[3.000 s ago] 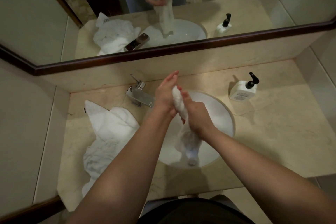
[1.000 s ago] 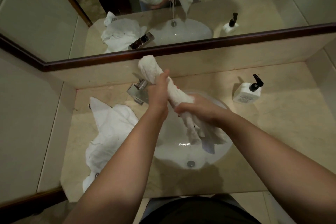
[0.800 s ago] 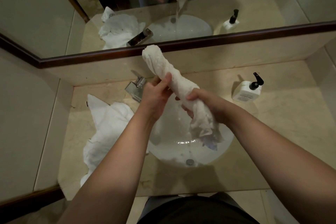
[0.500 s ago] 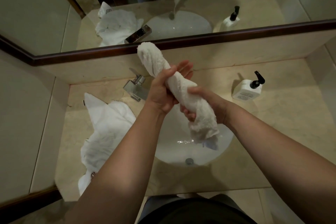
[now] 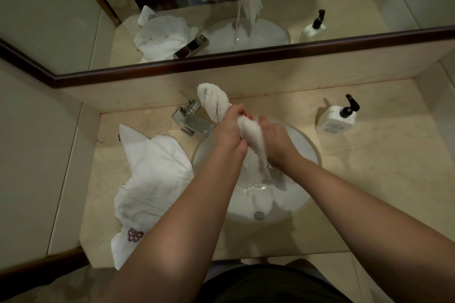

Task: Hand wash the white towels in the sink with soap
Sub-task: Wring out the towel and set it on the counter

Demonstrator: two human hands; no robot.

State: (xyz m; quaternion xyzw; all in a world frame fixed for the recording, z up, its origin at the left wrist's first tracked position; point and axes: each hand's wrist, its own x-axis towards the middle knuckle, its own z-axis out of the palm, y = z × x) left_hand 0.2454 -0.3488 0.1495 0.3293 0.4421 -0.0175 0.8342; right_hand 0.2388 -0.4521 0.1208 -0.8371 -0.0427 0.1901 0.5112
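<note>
Down comes the rolled towel since half a second ago, its tail now dangling close to the water in the sink. Far left, a second towel lies spread on the counter, beside the tap. Left hand curls tight round the roll's upper part, right hand grips just below, both over the basin. Soap bottle stands on the right.
</note>
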